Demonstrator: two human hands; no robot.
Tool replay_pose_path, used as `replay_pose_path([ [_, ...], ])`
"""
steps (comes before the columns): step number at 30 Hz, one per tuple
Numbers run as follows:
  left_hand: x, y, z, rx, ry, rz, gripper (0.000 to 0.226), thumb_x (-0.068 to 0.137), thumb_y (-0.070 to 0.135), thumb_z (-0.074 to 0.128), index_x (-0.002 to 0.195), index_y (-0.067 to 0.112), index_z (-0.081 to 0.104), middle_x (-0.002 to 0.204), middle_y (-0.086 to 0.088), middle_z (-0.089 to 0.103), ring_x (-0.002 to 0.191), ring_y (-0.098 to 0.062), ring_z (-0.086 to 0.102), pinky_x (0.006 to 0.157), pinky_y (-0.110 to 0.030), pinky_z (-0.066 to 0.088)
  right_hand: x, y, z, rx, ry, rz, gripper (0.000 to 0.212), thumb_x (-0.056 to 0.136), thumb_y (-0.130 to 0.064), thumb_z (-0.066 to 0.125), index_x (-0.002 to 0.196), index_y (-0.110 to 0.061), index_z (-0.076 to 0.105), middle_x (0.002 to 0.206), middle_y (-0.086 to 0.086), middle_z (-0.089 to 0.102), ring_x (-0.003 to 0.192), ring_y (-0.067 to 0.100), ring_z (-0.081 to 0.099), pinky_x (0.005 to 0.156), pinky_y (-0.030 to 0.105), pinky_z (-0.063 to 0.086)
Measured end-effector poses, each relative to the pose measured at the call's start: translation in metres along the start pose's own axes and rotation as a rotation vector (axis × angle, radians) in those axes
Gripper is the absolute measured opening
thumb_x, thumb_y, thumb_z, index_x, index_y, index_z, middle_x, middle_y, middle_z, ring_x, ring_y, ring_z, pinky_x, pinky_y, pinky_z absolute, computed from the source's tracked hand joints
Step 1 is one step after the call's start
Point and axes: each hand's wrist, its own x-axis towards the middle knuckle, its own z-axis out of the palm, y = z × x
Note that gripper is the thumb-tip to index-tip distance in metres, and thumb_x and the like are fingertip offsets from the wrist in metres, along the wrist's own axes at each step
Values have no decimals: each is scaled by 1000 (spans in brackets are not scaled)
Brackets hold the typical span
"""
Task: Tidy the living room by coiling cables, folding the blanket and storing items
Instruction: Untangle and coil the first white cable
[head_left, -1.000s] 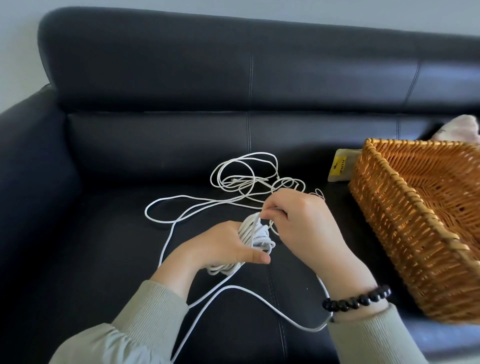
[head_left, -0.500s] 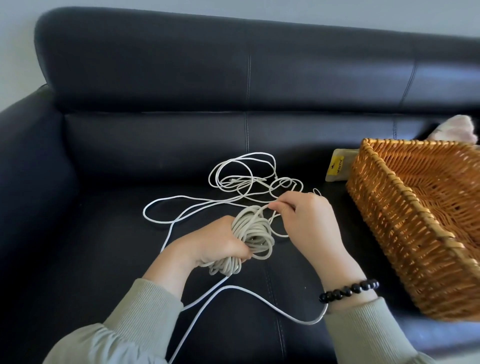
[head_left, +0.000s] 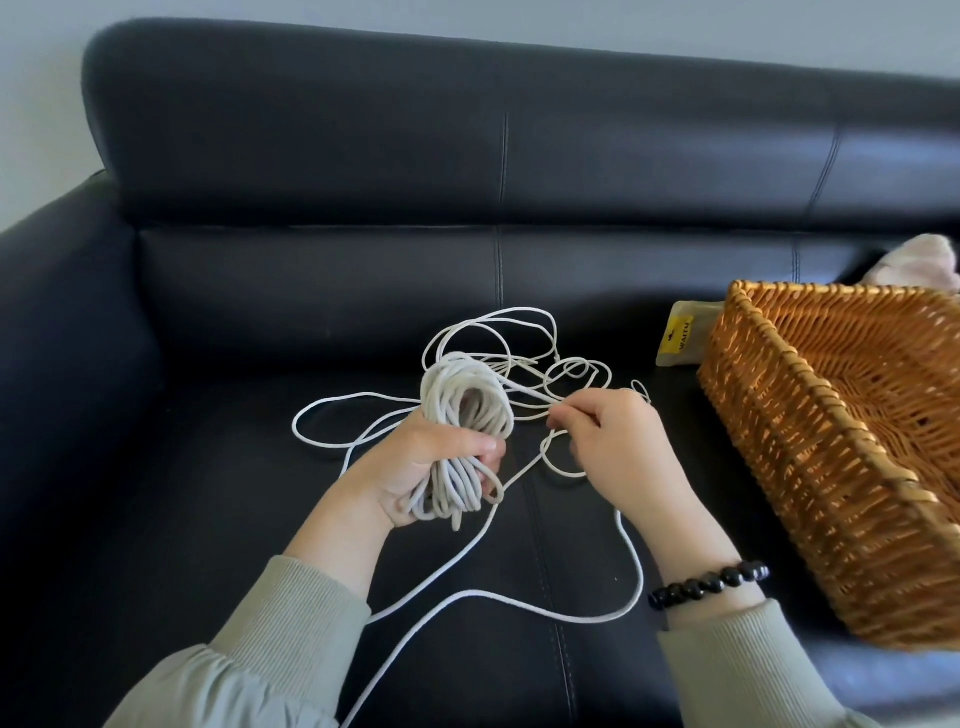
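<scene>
Head-camera view, looking down at a black leather sofa (head_left: 311, 156). The person's left hand (head_left: 431, 462) is curled tight round the lower half of an oblong coil of thick white cable (head_left: 465, 400), thumb laid across the front. The coil stands out of the fist with its long axis running away from the viewer, toward the sofa back, and its rounded loop end uppermost. The right hand (head_left: 618, 441) is just to the right of the coil, not touching it. It pinches a single strand of the same cable between thumb and fingertip, its other fingers loosely bent. That strand runs leftward and slightly upward from the pinch to the top of the coil. The uncoiled slack cable (head_left: 498, 332) lies in loose loops on the seat cushion, beyond and between the two hands, and one long loop trails toward the viewer past the right wrist. The right hand is nearer the slack, so it looks best placed to feed the next turn lengthwise over the coil. A black bead bracelet (head_left: 706, 584) circles the right wrist. To the right, well apart from the coil, sits an orange woven wicker basket (head_left: 831, 441). A small yellow-labelled pouch (head_left: 680, 338) lies at its far left corner, and a pale pink cloth (head_left: 930, 260) shows beyond its far rim.
</scene>
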Motion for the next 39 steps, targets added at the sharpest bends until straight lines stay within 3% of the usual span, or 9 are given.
replay_pose_path([
  [7,2,0,2,-133,201,69,8,55,12,74,60,12,67,58,-8,50,48,-16,50,52,-26,42,1,-2,6,6,16,-9,11,97,-23,50,89,-23,57,63,-8,54,58,9,51,55,25,38],
  [10,0,3,2,-324,314,98,9,64,6,68,73,8,67,57,-4,51,49,-14,49,50,-23,42,1,-1,5,-29,37,-6,10,96,-23,50,90,-18,55,66,-4,58,62,14,54,58,30,45],
  [12,0,5,-1,-442,368,137,27,68,9,61,95,9,68,62,-2,54,53,-13,50,49,-20,45,0,-2,3,-54,36,-23,13,96,-22,50,87,-16,56,66,-2,59,63,17,55,61,33,47],
  [17,5,4,-3,-569,470,192,45,73,4,59,118,7,65,67,-2,58,55,-13,52,63,-24,44,-6,-7,8,-65,-53,-91,18,95,-20,52,80,-19,63,57,-6,51,51,6,44,52,22,37],
  [21,5,4,-3,-562,585,162,20,88,5,55,97,8,72,68,-3,59,55,-14,54,68,-28,43,-6,-10,11,-65,-78,-90,20,94,-19,53,79,-20,67,58,-9,54,56,7,49,54,15,37],
  [25,6,5,-3,-548,637,129,35,88,8,58,56,12,73,62,-2,58,54,-13,54,66,-28,42,-7,-10,16,-89,-70,-129,20,95,-23,53,86,-13,68,72,4,65,73,21,60,70,34,49],
  [30,5,7,1,-574,667,82,16,86,5,58,72,11,65,62,-3,55,57,-14,51,65,-28,41,-7,-10,18,-123,-112,-111,13,98,-20,47,103,-22,59,76,-4,63,67,13,57,64,30,47],
  [33,5,8,4,-550,695,64,15,86,6,58,72,11,62,61,-2,55,57,-15,51,64,-28,42,-7,-10,18,-125,-127,-120,9,97,-17,47,92,-23,51,74,2,65,66,19,59,65,37,51],
  [39,6,4,11,-510,696,25,14,88,8,58,74,9,58,60,-2,55,53,-13,54,53,-23,44,-9,-9,18,-174,-185,-129,17,92,-5,49,84,-18,57,74,-5,59,70,12,56,64,29,49],
])
